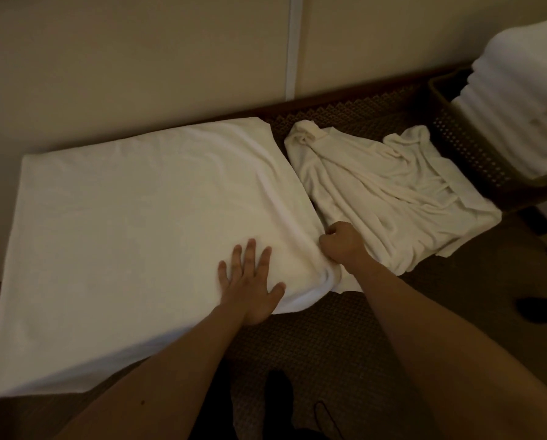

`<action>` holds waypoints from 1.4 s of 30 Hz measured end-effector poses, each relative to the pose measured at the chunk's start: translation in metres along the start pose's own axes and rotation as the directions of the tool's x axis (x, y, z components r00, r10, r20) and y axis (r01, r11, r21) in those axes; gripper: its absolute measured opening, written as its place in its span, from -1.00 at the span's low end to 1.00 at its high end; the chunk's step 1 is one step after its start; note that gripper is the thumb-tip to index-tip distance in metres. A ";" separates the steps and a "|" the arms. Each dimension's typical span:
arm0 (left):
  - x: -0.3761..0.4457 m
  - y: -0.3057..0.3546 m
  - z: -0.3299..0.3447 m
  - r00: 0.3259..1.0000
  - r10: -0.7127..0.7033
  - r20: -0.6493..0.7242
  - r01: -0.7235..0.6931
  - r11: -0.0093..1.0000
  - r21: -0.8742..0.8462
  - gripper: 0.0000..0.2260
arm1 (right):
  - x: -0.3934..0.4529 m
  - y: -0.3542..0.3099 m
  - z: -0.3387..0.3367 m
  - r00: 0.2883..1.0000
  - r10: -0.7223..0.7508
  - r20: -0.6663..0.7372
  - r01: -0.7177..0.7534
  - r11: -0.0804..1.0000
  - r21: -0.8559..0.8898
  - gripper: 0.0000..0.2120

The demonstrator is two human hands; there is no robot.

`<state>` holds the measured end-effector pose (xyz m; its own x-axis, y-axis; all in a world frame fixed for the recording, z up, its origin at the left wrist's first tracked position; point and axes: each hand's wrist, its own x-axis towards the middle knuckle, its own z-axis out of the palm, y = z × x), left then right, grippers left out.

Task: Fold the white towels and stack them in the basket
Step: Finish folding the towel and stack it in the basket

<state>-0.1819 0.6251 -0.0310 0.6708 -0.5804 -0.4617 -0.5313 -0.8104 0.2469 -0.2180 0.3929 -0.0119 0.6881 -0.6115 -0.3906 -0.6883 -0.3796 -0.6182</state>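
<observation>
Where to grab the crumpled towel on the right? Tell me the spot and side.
Take the crumpled towel by its near flat corner, beside the right hand, coming from the front edge. That end lies spread and thin; the far end is bunched into ridges. The basket blocks the right side.

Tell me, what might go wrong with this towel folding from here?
The right hand grips the spread towel at the edge beside the crumpled towel, so a pull could drag that one along. The left hand presses only the near corner, so the far side may shift or wrinkle. The folded stack already rises above the basket rim; another towel might tip it.
</observation>
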 end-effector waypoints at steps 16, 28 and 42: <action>0.001 0.001 0.002 1.000 -0.012 0.004 0.012 1.000 0.011 -0.26 | -0.014 0.019 -0.009 0.947 0.209 0.246 -0.171 0.971 -0.169 -0.81; 0.003 0.000 0.004 1.000 -0.011 -0.007 0.011 1.000 0.026 -0.26 | -0.039 0.071 -0.005 0.816 0.247 0.522 -0.521 0.705 0.480 -0.86; -0.016 -0.024 0.012 0.814 0.306 -0.493 -0.342 0.939 0.019 -0.76 | -0.046 0.083 0.006 0.925 0.178 0.335 -0.346 0.759 0.552 -0.84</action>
<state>-0.1859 0.6544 -0.0397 0.6386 -0.7602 0.1197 -0.7383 -0.5613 0.3739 -0.3056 0.3937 -0.0488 0.5908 -0.4012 -0.7000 -0.6335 0.3066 -0.7104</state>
